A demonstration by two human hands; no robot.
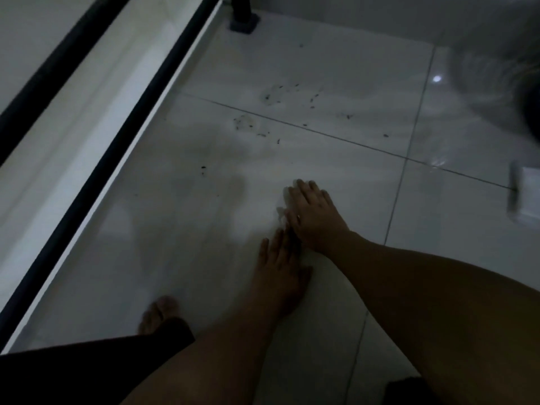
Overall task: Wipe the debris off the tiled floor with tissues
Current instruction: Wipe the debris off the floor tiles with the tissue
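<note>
Small dark bits of debris (274,96) lie scattered over the white tiled floor (336,159), with more specks (247,125) nearer me and one (203,168) off to the left. My right hand (314,211) lies flat, fingers stretched, pressing a thin white tissue (281,212) against the floor. Only the tissue's crumpled edge shows at the left of the fingers. My left hand (279,267) rests flat on the tile just behind it, fingers pointing forward, almost touching the right hand. The debris lies ahead of both hands.
A black-framed edge (122,135) runs diagonally along the left, with a dark post foot (244,23) at the top. A white box-like object (524,197) sits at the right edge. My bare foot (159,312) stands at the lower left. The light is dim.
</note>
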